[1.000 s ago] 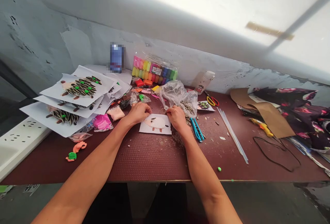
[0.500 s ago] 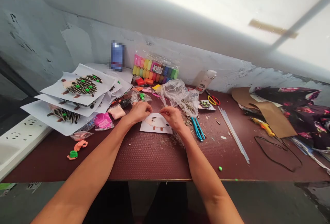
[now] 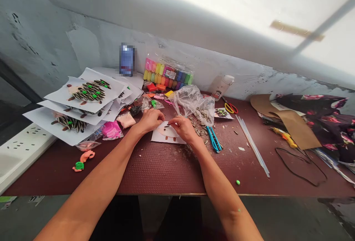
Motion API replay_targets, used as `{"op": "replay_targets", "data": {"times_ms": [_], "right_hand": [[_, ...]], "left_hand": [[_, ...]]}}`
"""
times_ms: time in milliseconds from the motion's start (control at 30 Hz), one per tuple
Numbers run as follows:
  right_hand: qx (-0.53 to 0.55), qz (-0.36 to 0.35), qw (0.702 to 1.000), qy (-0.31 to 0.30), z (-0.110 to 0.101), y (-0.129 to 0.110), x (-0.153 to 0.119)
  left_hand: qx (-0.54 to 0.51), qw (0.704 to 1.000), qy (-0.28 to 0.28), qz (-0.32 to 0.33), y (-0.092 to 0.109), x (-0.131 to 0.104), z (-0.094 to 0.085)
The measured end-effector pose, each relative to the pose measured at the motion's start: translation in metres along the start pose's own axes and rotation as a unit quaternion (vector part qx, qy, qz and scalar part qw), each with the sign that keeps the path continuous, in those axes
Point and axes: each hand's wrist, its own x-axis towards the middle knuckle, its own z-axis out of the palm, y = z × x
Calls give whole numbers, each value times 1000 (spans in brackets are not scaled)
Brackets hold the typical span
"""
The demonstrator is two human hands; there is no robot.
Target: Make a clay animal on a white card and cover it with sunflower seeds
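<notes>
A small white sheet of paper [image 3: 158, 137] lies on the table before me, bearing a flat pale-pink clay shape [image 3: 166, 132] with small dark pieces on it. At its upper left edge is my left hand [image 3: 151, 119], fingers curled and thumb against the paper. My right hand [image 3: 183, 128] is over the upper right of the sheet, its fingertips pinched together close to a dark piece on the pink shape. Whatever is in that pinch is too small to make out. Striped sunflower seeds [image 3: 197, 129] are scattered to the right of this hand.
Left stands a stack of papers with seed-covered hedgehogs [image 3: 88, 95], beside bagged pink clay [image 3: 111, 130]. Behind are a multicoloured clay pack [image 3: 168, 74], a plastic bag [image 3: 191, 100] and a white bottle [image 3: 222, 87]. Rightward lie a blue cutter [image 3: 213, 139], scissors [image 3: 230, 108], clear sticks [image 3: 253, 146] and a glue gun [image 3: 284, 137].
My right hand has shifted slightly left and down over the pink shape, covering more of its right side. My left hand stays at the paper's edge.
</notes>
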Motion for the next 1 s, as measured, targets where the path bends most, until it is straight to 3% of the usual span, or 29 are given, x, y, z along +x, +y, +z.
{"op": "replay_targets", "data": {"times_ms": [1000], "right_hand": [[-56, 9, 998, -41, -5, -11, 2]], "left_hand": [[0, 1000, -4, -9, 0, 1, 0]]}}
